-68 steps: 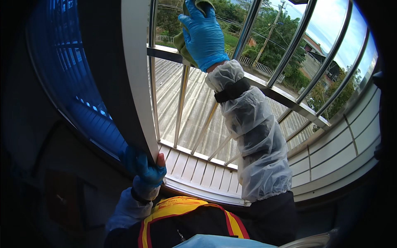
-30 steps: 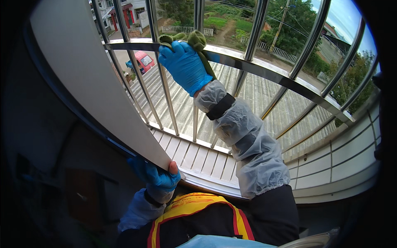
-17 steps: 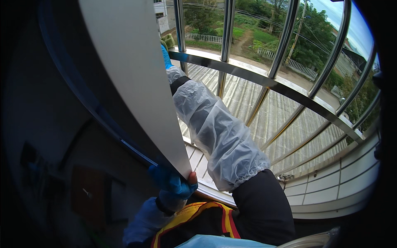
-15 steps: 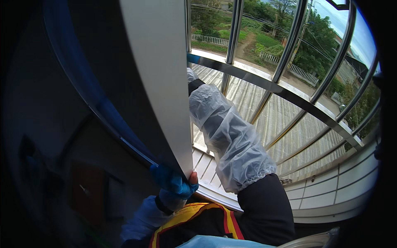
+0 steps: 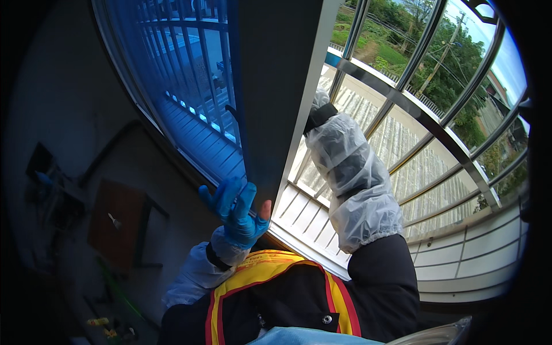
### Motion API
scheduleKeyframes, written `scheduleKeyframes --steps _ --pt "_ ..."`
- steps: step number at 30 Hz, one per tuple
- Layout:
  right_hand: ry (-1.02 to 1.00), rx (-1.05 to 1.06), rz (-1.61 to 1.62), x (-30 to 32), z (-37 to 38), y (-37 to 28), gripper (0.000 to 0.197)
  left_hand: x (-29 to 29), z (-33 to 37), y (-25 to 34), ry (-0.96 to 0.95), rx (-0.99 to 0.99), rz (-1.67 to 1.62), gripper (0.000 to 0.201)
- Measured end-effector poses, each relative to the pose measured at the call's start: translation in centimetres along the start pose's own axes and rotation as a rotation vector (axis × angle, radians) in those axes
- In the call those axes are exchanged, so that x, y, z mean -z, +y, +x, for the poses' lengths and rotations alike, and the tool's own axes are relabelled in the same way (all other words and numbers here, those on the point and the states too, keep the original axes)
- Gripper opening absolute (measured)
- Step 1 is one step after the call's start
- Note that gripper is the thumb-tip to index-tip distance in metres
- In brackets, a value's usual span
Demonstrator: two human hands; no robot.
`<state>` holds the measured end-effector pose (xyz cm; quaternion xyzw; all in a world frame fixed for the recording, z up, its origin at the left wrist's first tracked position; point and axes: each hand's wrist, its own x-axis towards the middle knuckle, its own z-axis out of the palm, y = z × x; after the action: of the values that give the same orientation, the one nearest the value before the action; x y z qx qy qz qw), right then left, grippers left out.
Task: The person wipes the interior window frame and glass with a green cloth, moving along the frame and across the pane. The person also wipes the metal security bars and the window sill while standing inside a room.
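Note:
A window sash (image 5: 282,103) with a dark, wide frame and a pale outer edge stands upright in front of me. Its blue-tinted glass (image 5: 190,98) reflects window bars. My left hand (image 5: 238,210), in a blue glove with the thumb tip bare, is at the lower part of the sash. Its fingers are bent but apart, and the thumb lies beside the frame's edge. My right arm (image 5: 362,178), in a clear plastic oversleeve with a black band near the wrist, reaches outside past the sash. The frame hides my right hand's fingers and anything they may hold.
Curved metal bars (image 5: 411,100) fence the window's outer side, above a corrugated roof (image 5: 397,138). White tiles (image 5: 454,259) line the wall at right. Indoors, down at the left, a brown table (image 5: 118,218) bears a small pale brush-like tool (image 5: 114,221).
The sash now appears farther right and shows more of its blue glass and dark face. My left hand's fingers have loosened and spread. My right arm has shifted right in view.

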<state>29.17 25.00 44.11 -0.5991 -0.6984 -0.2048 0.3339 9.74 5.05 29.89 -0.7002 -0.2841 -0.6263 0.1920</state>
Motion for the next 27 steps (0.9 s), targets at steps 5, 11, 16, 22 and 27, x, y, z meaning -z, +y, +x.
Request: scheduleKeyframes --steps 5,11,16,22,27 --pt "0.548 -0.148 1.095 11.3 -9.0 0.1 0.022 6.0 -2.1 -4.5 -0.054 0.212 0.151 0.051" --pt "0.687 0.639 0.26 18.6 -6.0 -3.9 0.029 5.6 -4.1 -3.5 -0.127 0.323 0.068 0.053" --pt "0.384 0.743 -0.381 12.9 -14.9 -7.6 0.044 7.0 -5.1 -0.6 -0.162 0.357 0.036 0.053" --pt "-0.329 -0.02 0.881 -2.3 -35.8 -7.1 0.034 9.8 -7.8 0.8 -0.337 0.52 -0.163 0.046" --pt "-0.714 -0.827 0.579 -6.7 -50.6 -4.2 0.015 8.3 -8.7 -1.3 -0.575 0.798 -0.581 0.039"
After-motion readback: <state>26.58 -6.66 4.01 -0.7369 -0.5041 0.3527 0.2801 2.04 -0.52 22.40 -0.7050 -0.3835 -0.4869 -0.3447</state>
